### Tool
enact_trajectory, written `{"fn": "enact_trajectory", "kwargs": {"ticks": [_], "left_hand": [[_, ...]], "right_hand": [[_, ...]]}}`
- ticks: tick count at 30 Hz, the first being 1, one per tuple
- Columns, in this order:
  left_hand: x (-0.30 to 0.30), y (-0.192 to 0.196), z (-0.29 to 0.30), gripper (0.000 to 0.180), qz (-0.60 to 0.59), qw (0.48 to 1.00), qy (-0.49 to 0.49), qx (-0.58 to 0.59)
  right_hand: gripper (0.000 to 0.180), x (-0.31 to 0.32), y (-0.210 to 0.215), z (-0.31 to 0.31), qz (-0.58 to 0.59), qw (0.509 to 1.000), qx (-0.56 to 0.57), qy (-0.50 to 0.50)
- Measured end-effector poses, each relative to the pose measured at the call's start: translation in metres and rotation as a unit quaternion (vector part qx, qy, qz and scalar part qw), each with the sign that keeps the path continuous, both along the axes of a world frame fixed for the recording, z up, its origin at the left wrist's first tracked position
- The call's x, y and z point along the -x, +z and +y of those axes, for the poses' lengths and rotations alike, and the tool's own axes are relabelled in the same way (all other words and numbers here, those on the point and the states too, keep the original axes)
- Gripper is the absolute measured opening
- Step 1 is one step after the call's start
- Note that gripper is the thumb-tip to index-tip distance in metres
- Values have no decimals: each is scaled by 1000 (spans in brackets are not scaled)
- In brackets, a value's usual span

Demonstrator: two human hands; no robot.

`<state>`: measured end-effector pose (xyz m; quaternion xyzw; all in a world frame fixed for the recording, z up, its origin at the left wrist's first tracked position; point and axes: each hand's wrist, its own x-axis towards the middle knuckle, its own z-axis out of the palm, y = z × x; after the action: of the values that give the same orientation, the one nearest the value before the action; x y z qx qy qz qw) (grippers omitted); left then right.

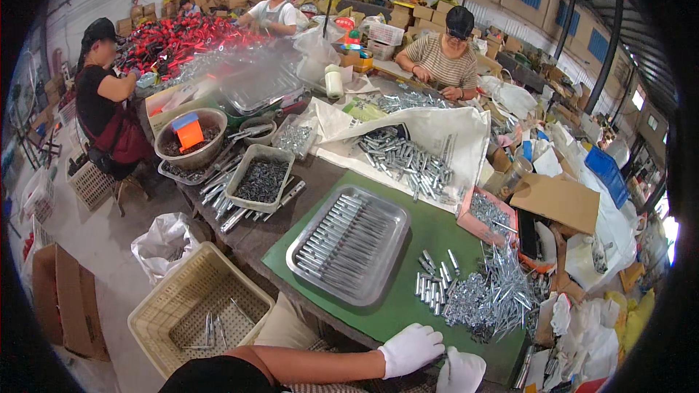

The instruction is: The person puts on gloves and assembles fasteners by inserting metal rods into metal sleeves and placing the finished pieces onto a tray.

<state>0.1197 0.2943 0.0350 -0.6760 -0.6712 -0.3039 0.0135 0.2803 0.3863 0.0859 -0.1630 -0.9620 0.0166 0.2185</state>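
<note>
At the near edge of the green mat (pixel 408 298), two white-gloved hands are brought close together, almost touching. The left hand (pixel 410 349) is curled loosely with its knuckles up, and the right hand (pixel 460 371) is half cut off by the lower rim of the view; whether either grip is clenched on anything cannot be told, since the fingertips are turned away and nothing is seen between them.

Just beyond the hands on the green mat, a loose heap of small silver metal parts (pixel 491 298) is spread, and beside that heap, toward the mat's middle, a few short metal cylinders (pixel 433 287) are stood in a little cluster. Further left on the mat a shallow steel tray (pixel 348 244) is laid, with metal rods lined up in rows inside it. Beyond the mat's far edge a white sack (pixel 437 131) is opened flat under a pile of silver tubes (pixel 404 160). A pink box (pixel 482 218) of small parts is set at the mat's right corner.

Left of the mat, below the table (pixel 255 236), a beige plastic basket (pixel 200 313) is seen on the floor with a few rods in it. Across the table a person in a striped shirt (pixel 443 58) is seated.
</note>
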Motion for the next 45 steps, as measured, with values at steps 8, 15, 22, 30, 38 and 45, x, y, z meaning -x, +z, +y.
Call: {"fn": "enact_trajectory", "kwargs": {"ticks": [8, 15, 22, 30, 38, 45], "left_hand": [[-5, 2, -7, 11, 6, 1000, 11, 18], [1, 16, -2, 11, 14, 998, -3, 66], [7, 26, 4, 23, -28, 997, 63, -30], [-7, 27, 9, 19, -1, 999, 53, 12], [1, 27, 11, 13, 75, 996, 27, -36], [193, 79, -26, 10, 148, 960, 238, 12]], "right_hand": [[41, -19, -14, -11, 5, 1000, 12, -10], [31, -22, -33, 14, 47, 995, 42, -72], [20, -19, -45, 49, 224, 949, 96, -199], [23, -16, -51, 38, 246, 940, 84, -222], [18, -28, -62, 38, 258, 932, 99, -237], [19, -25, -67, 43, 218, 951, -12, -217]]}}
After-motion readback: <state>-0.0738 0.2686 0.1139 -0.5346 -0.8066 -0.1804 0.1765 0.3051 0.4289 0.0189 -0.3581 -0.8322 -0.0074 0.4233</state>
